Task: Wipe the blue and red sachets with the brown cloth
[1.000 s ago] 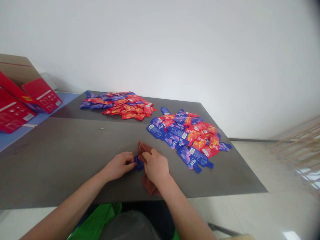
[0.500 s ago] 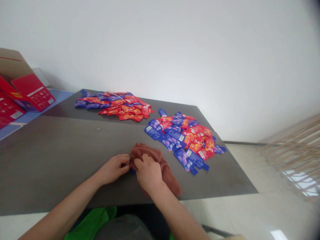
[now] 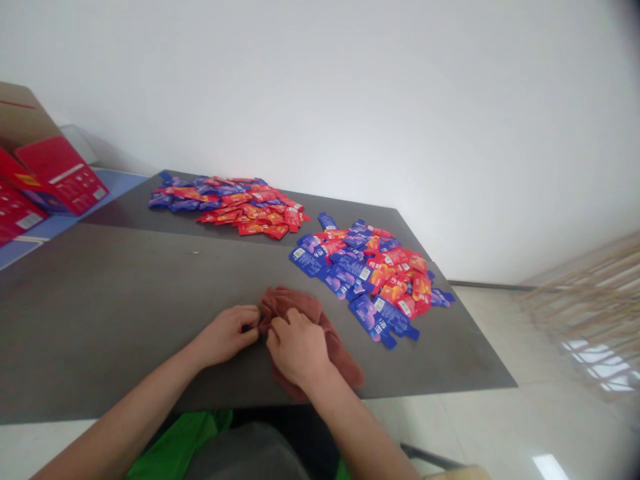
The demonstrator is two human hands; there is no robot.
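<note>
Since the first of the earlier frames, the brown cloth (image 3: 335, 343) has opened out from a tight bunch into a wider, rumpled spread, and the blue piece that showed between the hands has dropped from sight. Against the surface (image 3: 125, 300), the right hand (image 3: 299, 348) has shifted slightly leftward and toward the body, while the left hand (image 3: 230, 335) has stayed in nearly the same place.

Now the cloth lies beneath the right hand, reaching past it on the far side and out to its right, with a lower fold showing nearer the body. The right hand is clenched on the cloth, fingers bent into its folds. The left hand is curled, thumb and fingertips drawn together at the cloth's left edge; whether it pinches fabric or something under it, I cannot tell.

Beyond the cloth and to its right, apart from both hands, lies a pile of red and blue packets (image 3: 380, 267), with flat blue ones along its near side. Farther off to the left sits a second pile (image 3: 240, 203). Red cartons (image 3: 63, 177) stand at the far left on a blue tabletop (image 3: 117, 187).
</note>
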